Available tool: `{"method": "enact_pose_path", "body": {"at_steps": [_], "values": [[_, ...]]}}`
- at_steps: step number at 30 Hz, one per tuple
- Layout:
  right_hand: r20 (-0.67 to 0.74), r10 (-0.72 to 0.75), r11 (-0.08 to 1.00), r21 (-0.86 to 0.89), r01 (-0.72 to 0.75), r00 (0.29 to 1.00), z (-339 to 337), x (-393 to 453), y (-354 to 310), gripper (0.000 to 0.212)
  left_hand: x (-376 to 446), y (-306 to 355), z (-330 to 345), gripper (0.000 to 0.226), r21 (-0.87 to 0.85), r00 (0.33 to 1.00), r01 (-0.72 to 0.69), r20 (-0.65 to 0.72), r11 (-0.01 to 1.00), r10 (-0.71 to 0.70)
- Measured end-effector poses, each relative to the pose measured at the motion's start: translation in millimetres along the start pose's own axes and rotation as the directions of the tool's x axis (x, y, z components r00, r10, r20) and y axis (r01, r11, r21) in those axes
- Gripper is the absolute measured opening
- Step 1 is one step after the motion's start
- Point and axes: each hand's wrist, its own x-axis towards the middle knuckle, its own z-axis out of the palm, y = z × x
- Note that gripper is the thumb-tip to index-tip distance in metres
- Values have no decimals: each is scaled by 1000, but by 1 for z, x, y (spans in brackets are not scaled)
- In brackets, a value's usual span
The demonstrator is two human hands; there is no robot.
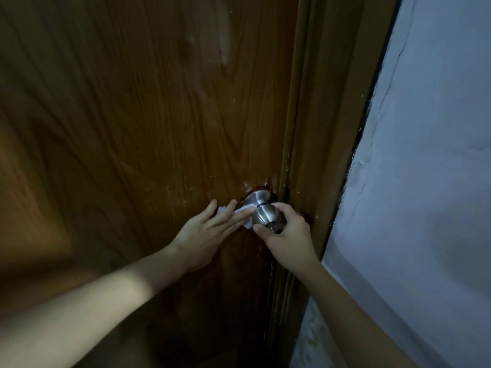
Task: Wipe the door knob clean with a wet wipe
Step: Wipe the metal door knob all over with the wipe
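A round brushed-steel door knob sticks out of a dark wooden door, close to the door's right edge. My left hand reaches in from the left with its fingers stretched out, pressing a white wet wipe against the left side of the knob. The wipe is crumpled and mostly hidden under those fingers. My right hand grips the knob from the right and below, thumb under its front face.
The wooden door frame runs up just right of the knob. Beyond it a pale painted wall with cracks fills the right side. The light is dim.
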Motion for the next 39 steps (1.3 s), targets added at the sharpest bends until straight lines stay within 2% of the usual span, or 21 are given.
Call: {"method": "enact_pose_path", "body": {"at_steps": [1,2,6,8,10,11,13,14,15,16,18,20,21,23,25,27,29,31,33,36,39], "values": [[-1,2,1000,-2,-2,1000,0,0,0,39,0,2,-4,78,-11,996,-50,78,999,51],[-4,3,1000,-5,-3,1000,0,0,0,39,-1,4,-2,76,2,991,-93,94,996,92],[-22,29,999,-33,-30,999,2,1,1,47,1,7,3,63,175,994,-82,91,981,67],[-30,54,998,-25,-54,998,2,1,2,52,4,12,6,61,167,989,-133,80,977,121],[-35,95,995,-8,-95,995,1,-1,2,56,8,5,6,64,118,982,-187,14,975,186],[-34,120,993,26,-119,992,1,-4,2,58,9,0,6,63,78,983,-162,-70,984,167],[-19,206,964,177,-200,978,3,-14,6,58,7,-4,7,51,-174,962,-85,-271,981,36],[-7,275,924,280,-262,961,6,-19,9,57,3,-1,9,49,-378,938,-69,-340,923,-69],[14,356,867,368,-336,934,11,-25,12,54,-1,4,9,52,-591,919,-59,-346,805,-187],[47,432,803,434,-408,901,16,-30,15,50,-5,12,6,54,-767,914,-19,-273,642,-299],[143,502,666,566,-487,853,26,-37,19,36,-10,33,0,49,-948,896,92,-55,306,-440],[203,468,546,699,-462,860,36,-40,19,24,-9,52,-6,44,-988,854,137,80,73,-513],[171,446,540,731,-417,879,40,-40,19,21,-6,58,-10,40,-990,822,137,122,-15,-557],[30,478,578,742,-340,878,47,-37,19,14,1,62,-18,32,-968,738,133,241,-213,-631],[-124,577,576,763,-294,807,50,-29,20,11,7,64,-23,29,-921,669,144,360,-362,-651],[-238,664,524,824,-214,709,50,-19,20,13,12,62,-27,33,-877,613,169,451,-450,-649],[-349,652,564,817,-123,673,49,-10,18,15,16,57,-29,38,-835,579,177,516,-521,-631],[-374,625,571,817,-75,685,51,-4,17,18,16,51,-29,41,-822,593,171,526,-543,-610],[-330,617,520,852,-56,715,53,-3,18,24,15,45,-29,43,-820,638,173,515,-546,-572],[-261,549,499,865,-61,794,58,-3,23,29,15,39,-28,41,-825,701,176,489,-538,-520],[-216,513,455,889,-50,831,62,-5,19,31,17,36,-27,40,-881,679,179,434,-439,-592]]}}
